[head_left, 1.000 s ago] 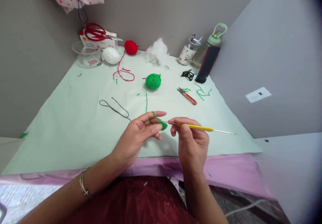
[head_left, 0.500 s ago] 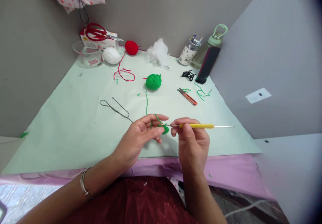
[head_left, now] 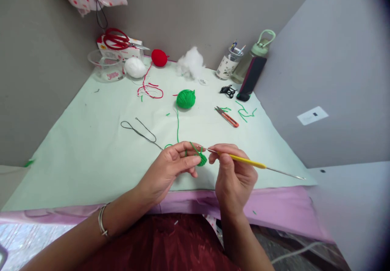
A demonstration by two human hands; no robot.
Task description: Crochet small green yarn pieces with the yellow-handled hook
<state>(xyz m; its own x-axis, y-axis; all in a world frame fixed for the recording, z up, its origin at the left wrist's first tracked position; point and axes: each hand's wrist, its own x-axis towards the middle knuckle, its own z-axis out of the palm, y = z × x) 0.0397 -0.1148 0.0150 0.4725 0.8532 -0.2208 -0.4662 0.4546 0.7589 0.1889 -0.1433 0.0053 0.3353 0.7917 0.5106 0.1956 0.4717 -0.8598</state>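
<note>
Between thumb and fingers, my left hand (head_left: 173, 165) pinches a small piece of green crochet work (head_left: 201, 159). Green yarn loops over its forefinger and trails back to a green yarn ball (head_left: 185, 99) on the table. My right hand (head_left: 234, 173) is closed like a pen grip round the yellow handle of a crochet hook (head_left: 246, 160). The hook's left tip points at the yarn just above the crochet piece, and its other metal end slants down to the right. Whether the tip has caught a strand is too small to tell.
Orange thread snips (head_left: 227, 117), green yarn scraps (head_left: 246, 112) and a black hair claw (head_left: 228, 91) lie to the right. Further back are a bottle (head_left: 251, 63), a pen cup (head_left: 229, 63), white stuffing (head_left: 191, 63), red yarn (head_left: 159, 57), white yarn (head_left: 135, 67), scissors (head_left: 117, 40) and a plastic tub (head_left: 106, 70).
The crochet hook has tilted, its right end dropping and its left tip rising above the crochet piece. My left hand and the piece have shifted slightly right. A yarn loop now shows behind the hand.
</note>
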